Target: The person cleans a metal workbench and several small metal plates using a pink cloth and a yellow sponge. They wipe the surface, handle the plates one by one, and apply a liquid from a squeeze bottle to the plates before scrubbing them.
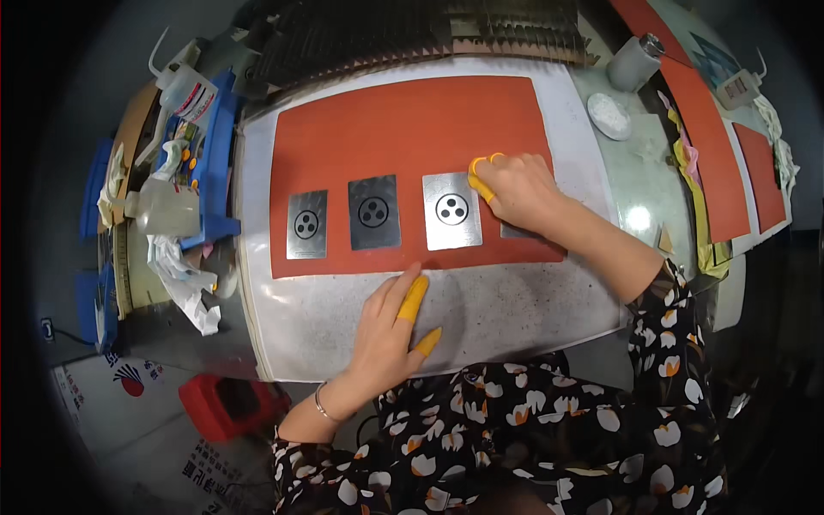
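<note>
Evidently thin and stiff, the brightest metal plate (452,211) lies toward the near edge of the orange-red mat (412,116), right of its middle. It should be light but slick, so its edges seem the best hold. The right hand (519,189) bunches its fingers by the plate, whether pinching it I cannot tell; the left hand (384,330), empty, fingers parted, is at the mat's near edge.
</note>
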Demonstrator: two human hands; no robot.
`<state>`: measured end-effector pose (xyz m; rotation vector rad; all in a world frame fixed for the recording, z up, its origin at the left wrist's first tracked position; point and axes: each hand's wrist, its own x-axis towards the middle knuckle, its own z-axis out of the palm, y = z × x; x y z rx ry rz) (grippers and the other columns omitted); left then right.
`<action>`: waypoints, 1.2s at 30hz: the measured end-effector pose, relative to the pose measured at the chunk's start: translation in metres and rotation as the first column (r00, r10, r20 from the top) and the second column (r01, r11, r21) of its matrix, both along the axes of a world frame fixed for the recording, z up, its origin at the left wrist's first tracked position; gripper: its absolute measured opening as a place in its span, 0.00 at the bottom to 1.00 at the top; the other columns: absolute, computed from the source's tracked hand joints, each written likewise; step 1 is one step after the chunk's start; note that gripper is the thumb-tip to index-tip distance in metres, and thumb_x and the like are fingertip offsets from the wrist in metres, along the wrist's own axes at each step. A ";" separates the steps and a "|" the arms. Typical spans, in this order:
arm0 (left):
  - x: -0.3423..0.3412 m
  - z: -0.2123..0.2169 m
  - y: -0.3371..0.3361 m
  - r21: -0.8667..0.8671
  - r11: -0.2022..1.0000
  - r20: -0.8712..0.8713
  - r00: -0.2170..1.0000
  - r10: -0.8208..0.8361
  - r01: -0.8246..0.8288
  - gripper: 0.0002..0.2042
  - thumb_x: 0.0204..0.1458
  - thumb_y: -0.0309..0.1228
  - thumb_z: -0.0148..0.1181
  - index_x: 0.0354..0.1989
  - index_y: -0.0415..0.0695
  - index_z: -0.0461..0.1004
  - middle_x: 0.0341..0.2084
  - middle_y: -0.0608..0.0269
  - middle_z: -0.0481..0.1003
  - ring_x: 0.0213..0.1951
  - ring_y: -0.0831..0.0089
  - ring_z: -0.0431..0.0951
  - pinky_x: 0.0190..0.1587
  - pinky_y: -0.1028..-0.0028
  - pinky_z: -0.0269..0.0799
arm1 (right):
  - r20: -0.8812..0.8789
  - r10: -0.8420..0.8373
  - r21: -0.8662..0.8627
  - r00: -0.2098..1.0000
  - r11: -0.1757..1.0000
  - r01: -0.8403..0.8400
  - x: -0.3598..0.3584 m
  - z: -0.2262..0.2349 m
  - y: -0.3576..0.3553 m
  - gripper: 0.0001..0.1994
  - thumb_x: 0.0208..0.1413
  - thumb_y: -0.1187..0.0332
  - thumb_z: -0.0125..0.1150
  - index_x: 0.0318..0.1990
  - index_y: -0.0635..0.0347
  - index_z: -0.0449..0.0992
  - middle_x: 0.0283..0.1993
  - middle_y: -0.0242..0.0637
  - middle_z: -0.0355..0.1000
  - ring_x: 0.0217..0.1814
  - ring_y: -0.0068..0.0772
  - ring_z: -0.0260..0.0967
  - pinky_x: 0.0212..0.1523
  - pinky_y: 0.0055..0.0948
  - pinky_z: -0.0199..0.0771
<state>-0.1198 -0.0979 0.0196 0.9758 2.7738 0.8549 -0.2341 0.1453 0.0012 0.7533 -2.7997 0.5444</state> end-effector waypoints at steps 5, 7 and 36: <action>-0.010 -0.004 0.015 -0.122 0.992 -0.007 1.000 0.028 -0.028 0.31 0.36 0.32 0.64 0.51 0.33 0.62 0.57 0.53 0.57 0.50 0.54 0.60 0.52 0.62 0.57 | 0.184 0.197 0.049 0.963 0.977 -0.209 0.048 0.005 -0.006 0.03 0.39 0.74 0.55 0.23 0.62 0.68 0.20 0.44 0.69 0.21 0.46 0.69 0.18 0.40 0.65; -0.005 -0.006 0.017 -0.145 0.989 -0.007 0.999 0.040 -0.041 0.31 0.36 0.33 0.64 0.51 0.32 0.62 0.57 0.54 0.57 0.50 0.55 0.60 0.50 0.63 0.57 | 0.091 0.088 0.071 0.992 0.993 -0.094 0.011 -0.002 -0.003 0.03 0.39 0.74 0.55 0.23 0.62 0.68 0.19 0.44 0.68 0.20 0.44 0.69 0.18 0.40 0.65; -0.012 0.004 -0.058 0.037 0.962 -0.095 0.958 0.272 -0.270 0.27 0.35 0.26 0.64 0.48 0.34 0.64 0.55 0.54 0.60 0.42 0.56 0.66 0.45 0.66 0.64 | 0.070 0.058 0.123 0.996 0.990 -0.067 -0.029 0.005 -0.049 0.06 0.43 0.70 0.56 0.29 0.62 0.70 0.25 0.47 0.71 0.25 0.48 0.69 0.24 0.43 0.67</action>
